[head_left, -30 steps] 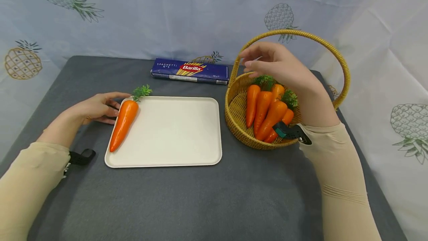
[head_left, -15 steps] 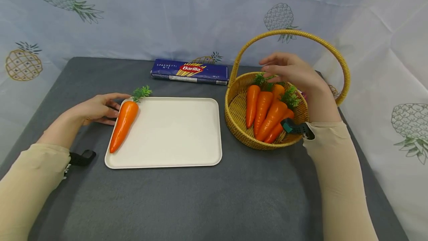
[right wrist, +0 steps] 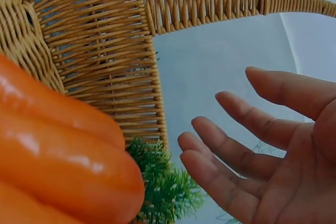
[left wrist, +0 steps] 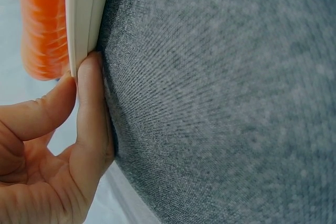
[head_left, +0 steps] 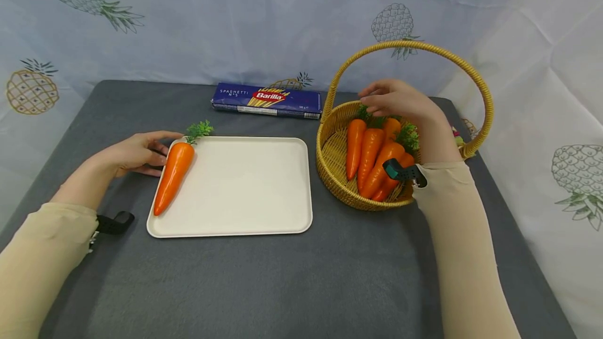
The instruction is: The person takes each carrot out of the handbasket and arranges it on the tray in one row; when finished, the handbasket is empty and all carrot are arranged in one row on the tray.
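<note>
My left hand [head_left: 132, 153] pinches the left edge of a cream rectangular tray [head_left: 245, 187]; in the left wrist view the thumb [left wrist: 50, 109] lies at the rim and a finger is under it. An orange carrot [head_left: 174, 179] with a green leafy top lies along the tray's left side. Over the back of a wicker basket [head_left: 335, 182], under its tall handle, my right hand [head_left: 400, 101] hovers with relaxed fingers and holds nothing. Several carrots [head_left: 370, 153] lie in the basket. Their green tops [right wrist: 163, 177] are below and beside the right fingers, partly hidden in the head view.
A blue spaghetti box [head_left: 266, 100] lies at the back of the dark grey table [head_left: 264, 286], between tray and basket. The basket's arched handle [head_left: 482, 98] rises around the right forearm. A pineapple-print cloth [head_left: 301, 20] hangs behind the table.
My right hand has come down from near the handle's left side to lower over the carrot tops, first shifting right and then slightly back left. The left hand, tray and carrots stay put.
</note>
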Tool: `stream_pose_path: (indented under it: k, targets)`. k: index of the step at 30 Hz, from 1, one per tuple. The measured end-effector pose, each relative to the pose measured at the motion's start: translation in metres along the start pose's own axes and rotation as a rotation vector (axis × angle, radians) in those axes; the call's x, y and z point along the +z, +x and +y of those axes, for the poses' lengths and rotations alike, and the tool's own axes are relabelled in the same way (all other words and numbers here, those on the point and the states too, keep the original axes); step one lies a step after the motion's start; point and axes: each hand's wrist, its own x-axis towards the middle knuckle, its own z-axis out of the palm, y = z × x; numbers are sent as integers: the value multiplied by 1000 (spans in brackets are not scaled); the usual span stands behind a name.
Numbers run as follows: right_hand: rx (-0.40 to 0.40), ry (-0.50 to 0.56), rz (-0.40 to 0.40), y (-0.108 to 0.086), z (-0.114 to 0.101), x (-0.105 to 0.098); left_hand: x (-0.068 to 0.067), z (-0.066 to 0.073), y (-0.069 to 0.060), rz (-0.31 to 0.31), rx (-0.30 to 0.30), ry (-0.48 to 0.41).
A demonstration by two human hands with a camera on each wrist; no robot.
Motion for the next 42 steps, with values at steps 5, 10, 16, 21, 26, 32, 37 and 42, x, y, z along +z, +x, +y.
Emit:
stream_pose_path:
  k: [5,10,16,21,26,32,37,42]
  targets:
    - [29,-44,-34,7,-5,-2,0,-1,0,0,1,-2]
    - [43,-68,-73,16,-2,-7,0,0,0,3,4,4]
    - [70,-109,-142,26,4,-9,1,0,1,8,1,16]
    - [92,-163,-234,33,5,-4,1,-1,1,10,2,16]
    - [116,-191,-293,40,5,2,1,-2,1,11,3,7]
    - [126,-192,-372,48,9,5,1,-2,2,12,0,7]
    - [136,-197,-424,53,13,9,0,-3,2,10,-4,7]
    - [141,-213,-438,56,18,14,0,-2,2,9,-6,9]
